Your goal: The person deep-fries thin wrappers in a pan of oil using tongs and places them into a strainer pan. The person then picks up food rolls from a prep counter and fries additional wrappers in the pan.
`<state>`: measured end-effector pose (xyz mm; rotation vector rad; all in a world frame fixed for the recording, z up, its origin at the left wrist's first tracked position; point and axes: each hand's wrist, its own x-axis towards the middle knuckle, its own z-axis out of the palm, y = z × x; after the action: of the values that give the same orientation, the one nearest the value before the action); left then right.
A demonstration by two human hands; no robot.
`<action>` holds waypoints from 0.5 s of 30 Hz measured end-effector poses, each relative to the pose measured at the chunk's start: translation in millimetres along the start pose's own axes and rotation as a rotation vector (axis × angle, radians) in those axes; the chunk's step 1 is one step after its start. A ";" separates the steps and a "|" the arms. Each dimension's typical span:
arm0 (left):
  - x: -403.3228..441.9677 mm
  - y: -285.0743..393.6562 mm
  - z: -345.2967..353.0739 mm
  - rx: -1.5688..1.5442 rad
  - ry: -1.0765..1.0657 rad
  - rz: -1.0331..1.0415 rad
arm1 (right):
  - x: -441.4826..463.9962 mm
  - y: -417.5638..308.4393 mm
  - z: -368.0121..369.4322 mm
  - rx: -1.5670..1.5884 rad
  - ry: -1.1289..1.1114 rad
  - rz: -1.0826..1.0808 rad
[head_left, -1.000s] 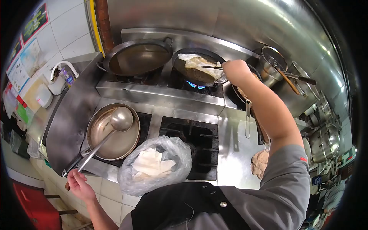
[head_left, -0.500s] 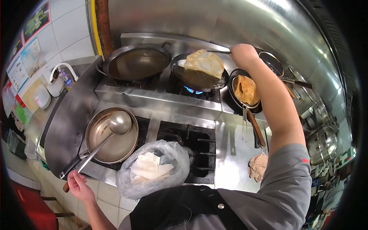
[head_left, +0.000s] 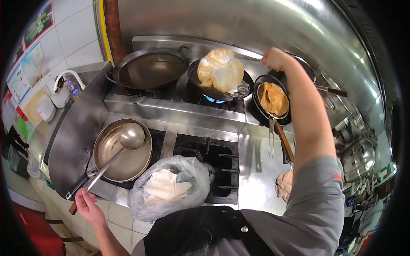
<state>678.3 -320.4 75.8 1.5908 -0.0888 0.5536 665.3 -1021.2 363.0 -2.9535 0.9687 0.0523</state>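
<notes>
My left hand (head_left: 88, 208) is closed round the handle of a metal ladle (head_left: 132, 137), whose bowl rests in a shallow pan (head_left: 112, 164) at the left. Near the back wall, my right hand (head_left: 276, 59) is closed; what it holds is blurred and cannot be made out. To its left, a puffed, pale golden sheet of food (head_left: 221, 70) lies spread over a dark pan (head_left: 194, 77) on a lit blue flame. Below my right hand, a browned folded piece (head_left: 274, 100) sits in a strainer over another dark pan.
A large wok (head_left: 149, 70) stands at the back left. In front, a clear plastic bag (head_left: 200, 175) holds pale sheets (head_left: 167, 184) beside a bare burner grate (head_left: 224, 170). A crumpled cloth (head_left: 283, 185) lies near my right sleeve. Pots (head_left: 358, 160) crowd the right.
The food sheet in the lit pan has been lifted and turned over, and now shows its puffed, pale side. My right hand has moved up and right, uncovering the browned piece.
</notes>
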 end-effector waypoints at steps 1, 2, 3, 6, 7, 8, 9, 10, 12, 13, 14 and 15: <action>0.6 -0.5 0.1 0.002 0.000 0.000 | 12.9 8.5 19.7 -0.019 -0.044 0.080; 1.2 -0.8 -0.1 0.003 0.001 0.001 | 19.6 17.3 38.2 -0.075 -0.077 0.070; 1.6 -1.1 -1.1 0.012 0.000 0.009 | 26.0 26.1 56.6 -0.130 -0.110 0.057; 1.8 -2.9 -7.6 0.041 0.001 0.017 | 24.3 33.0 83.4 -0.321 -0.063 0.053; 2.4 -3.7 -10.1 0.050 0.000 0.013 | 24.6 37.6 87.0 -0.389 0.010 0.016; 3.1 -4.1 -11.7 0.058 -0.002 0.010 | 22.1 36.9 87.8 -0.455 0.086 -0.020; 3.5 -4.5 -12.6 0.063 -0.006 0.010 | 23.7 33.0 86.8 -0.449 0.065 -0.027; 3.9 -4.8 -12.8 0.066 -0.012 0.010 | 28.3 27.0 82.9 -0.444 0.045 -0.033; 4.1 -3.6 -8.4 0.060 -0.022 -0.002 | 20.0 7.2 77.4 -0.324 0.092 -0.029; 3.8 -1.6 -3.5 0.052 -0.025 -0.013 | 12.8 -3.1 77.4 -0.353 0.064 -0.052; 3.6 -0.1 0.5 0.043 -0.028 -0.023 | 6.2 -13.5 77.5 -0.381 0.038 -0.075; 3.7 1.2 3.3 0.042 -0.030 -0.017 | -0.5 -22.7 77.2 -0.409 0.012 -0.099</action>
<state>682.1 -322.7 78.4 1.6393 -0.0866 0.5212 676.6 -999.5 286.4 -3.3697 0.9048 0.2604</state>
